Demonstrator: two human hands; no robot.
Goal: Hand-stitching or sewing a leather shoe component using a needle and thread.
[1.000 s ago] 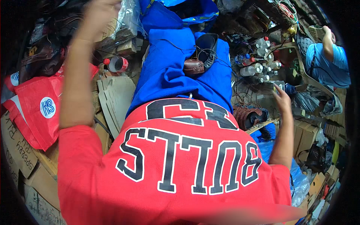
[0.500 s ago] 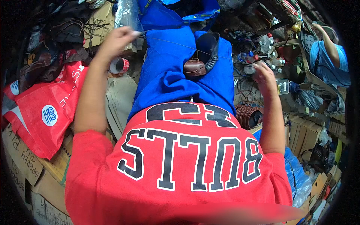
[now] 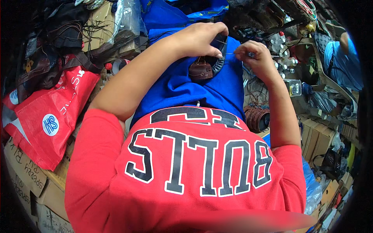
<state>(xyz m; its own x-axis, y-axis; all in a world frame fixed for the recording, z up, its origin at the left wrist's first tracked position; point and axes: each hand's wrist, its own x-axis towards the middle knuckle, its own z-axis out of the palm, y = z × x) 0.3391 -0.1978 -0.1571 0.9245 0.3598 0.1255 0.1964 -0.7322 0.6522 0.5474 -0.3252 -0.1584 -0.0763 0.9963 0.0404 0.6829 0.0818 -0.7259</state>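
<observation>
On the blue cloth point(image 3: 176, 83) over my lap lies a shoe point(image 3: 201, 71) with a brown leather upper and a dark, ridged sole edge. My left hand point(image 3: 200, 40) reaches across it, fingers curled and thumb against the sole side. Part of the shoe is hidden beneath this hand. A thin thread point(image 3: 230, 53) runs from the sole edge toward my right hand point(image 3: 254, 56). That hand is closed in a pinch on the thread, just right of the shoe. Whether it also holds a small tool cannot be made out.
A red bag point(image 3: 58, 112) and cardboard boxes point(image 3: 27, 167) lie at left. Several bottles point(image 3: 285, 62) stand on the right, above a coil of brown cord point(image 3: 257, 118). Another person in a light blue shirt point(image 3: 342, 64) is at the far right.
My left hand has swung from the far left, where it held the drawn-out thread, back over to the shoe. My right hand has moved left, closer to the shoe.
</observation>
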